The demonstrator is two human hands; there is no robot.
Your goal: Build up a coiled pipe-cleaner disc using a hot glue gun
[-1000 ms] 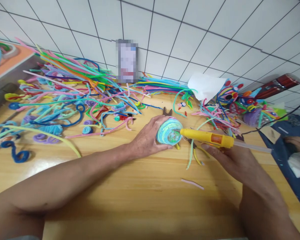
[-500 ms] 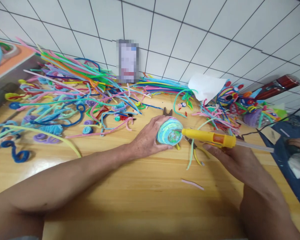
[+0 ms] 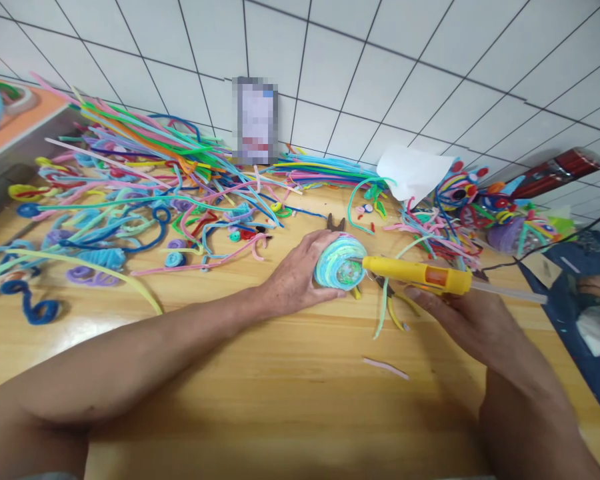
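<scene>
On the wooden table (image 3: 280, 407), a ball (image 3: 337, 257) wrapped in blue and pale green fuzzy stems is taken here as the centre of the clock. The left hand (image 3: 297, 273) comes to it from eight o'clock and grips it, with the thumb along its near side. The ball shows a green, speckled round end (image 3: 349, 272), which faces towards four o'clock.

The right hand (image 3: 475, 327), at four o'clock, is closed around a yellow glue gun (image 3: 405, 272). The gun lies at three o'clock with its nozzle pointing to the ball; it cannot be told whether the tip touches. A translucent glue stick (image 3: 510, 291) comes out of the gun's back end.

At four o'clock, near the gun, are yellow-handled pliers (image 3: 394, 312) and a pale green stem (image 3: 381, 310). A short pink piece (image 3: 386, 368) lies at five o'clock. A big heap of colourful stems (image 3: 125, 200) spreads from nine to eleven o'clock. A blurred phone-like object (image 3: 257, 120) stands at eleven o'clock against the tiled wall (image 3: 340, 73), and a white sheet (image 3: 414, 173) is between one and two.
</scene>
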